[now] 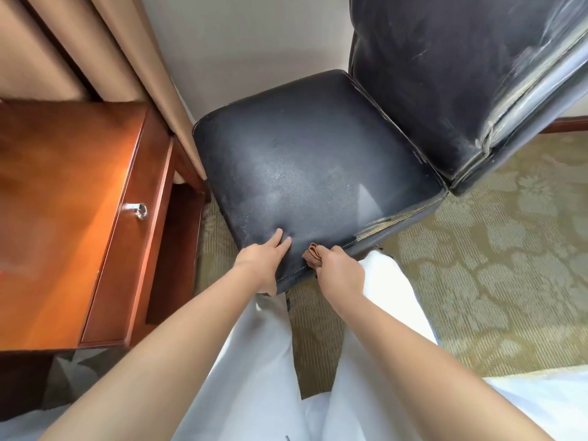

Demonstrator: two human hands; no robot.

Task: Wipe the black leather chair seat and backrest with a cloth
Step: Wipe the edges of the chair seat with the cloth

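Note:
The black leather chair fills the middle of the view, its worn seat (305, 163) towards me and its scuffed backrest (445, 74) rising at the upper right. My left hand (262, 261) grips the seat's near front corner, fingers lying on top of the leather. My right hand (339, 268) is closed around a bunched brown cloth (312, 254) and presses it against the front edge of the seat. Frayed trim shows along the seat's right front edge (381, 226).
A reddish wooden desk (63, 202) with a metal drawer pull (138, 211) stands close on the left. Beige curtains (105, 52) hang behind it. Patterned green carpet (493, 265) spreads on the right. My white trouser legs (254, 361) are just below the seat.

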